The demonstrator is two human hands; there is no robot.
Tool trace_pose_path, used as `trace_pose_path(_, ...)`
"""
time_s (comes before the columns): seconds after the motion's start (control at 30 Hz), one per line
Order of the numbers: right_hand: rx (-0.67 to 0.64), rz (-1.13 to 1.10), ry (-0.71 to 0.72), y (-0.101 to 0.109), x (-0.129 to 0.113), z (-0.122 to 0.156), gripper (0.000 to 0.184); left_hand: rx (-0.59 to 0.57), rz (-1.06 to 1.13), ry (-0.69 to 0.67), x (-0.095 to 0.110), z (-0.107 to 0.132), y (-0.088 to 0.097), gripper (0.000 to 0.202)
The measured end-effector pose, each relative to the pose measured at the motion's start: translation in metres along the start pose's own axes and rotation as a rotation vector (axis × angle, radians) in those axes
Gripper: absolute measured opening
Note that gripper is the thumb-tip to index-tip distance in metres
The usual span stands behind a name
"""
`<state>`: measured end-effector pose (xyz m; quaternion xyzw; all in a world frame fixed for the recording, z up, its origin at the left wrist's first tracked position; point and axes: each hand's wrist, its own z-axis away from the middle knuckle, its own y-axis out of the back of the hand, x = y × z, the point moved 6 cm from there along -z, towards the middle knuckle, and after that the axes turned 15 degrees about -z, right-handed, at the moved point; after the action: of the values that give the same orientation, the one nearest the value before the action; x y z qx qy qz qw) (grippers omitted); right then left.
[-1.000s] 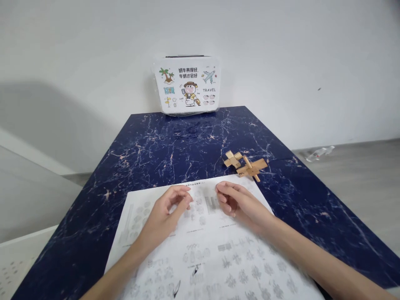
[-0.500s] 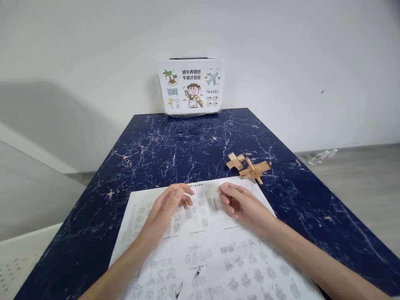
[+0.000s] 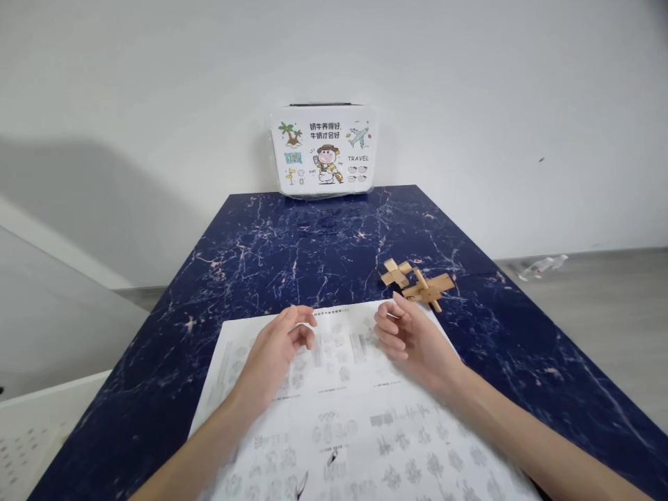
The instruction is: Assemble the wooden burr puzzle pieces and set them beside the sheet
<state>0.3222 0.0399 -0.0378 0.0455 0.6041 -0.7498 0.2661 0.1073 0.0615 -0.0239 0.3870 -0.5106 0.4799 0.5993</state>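
A large white sheet (image 3: 313, 403) printed with small diagrams and text lies on the dark blue table. Over its upper left part is my left hand (image 3: 279, 341), open, fingers loosely bent and nothing between them. My right hand (image 3: 415, 341) hovers above the sheet's upper right, also open and holding nothing, its thumb raised apart from the curled fingers. Just beyond that hand sits a wooden puzzle shaped like a plane (image 3: 431, 285), a round stick through it. Beside it on the left is a smaller cross-shaped wooden puzzle (image 3: 395, 273).
At the far end of the marbled table (image 3: 323, 236), a white case (image 3: 326, 153) with cartoon prints stands against the wall. A clear plastic bottle (image 3: 543, 267) lies on the floor at right. At lower left is a white perforated surface (image 3: 31, 445).
My right thumb has lifted away from the fingers, and the hand has turned slightly. My left fingers have curled a little more. The view has tilted slightly; the puzzles stay put.
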Motion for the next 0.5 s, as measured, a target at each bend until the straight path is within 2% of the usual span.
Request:
trace_pose_path(0.13,-0.036,-0.152,-0.002,-0.001,-0.005,-0.002,0.04,0.018,0.128,0.082,0.003,0.001,-0.001,0.032)
trace_pose_path(0.23,-0.077,-0.212,-0.005,-0.004,-0.007,-0.002,0.048,-0.023,0.169,0.101,0.009,0.004,-0.005,0.044)
trace_pose_path(0.37,-0.069,-0.201,0.026,-0.006,-0.011,0.0,0.057,-0.053,0.134,0.076,0.013,0.007,-0.005,0.052)
trace_pose_path(0.5,-0.006,-0.101,0.134,0.001,-0.022,0.0,0.062,-0.048,0.051,0.025,0.01,0.007,0.0,0.055)
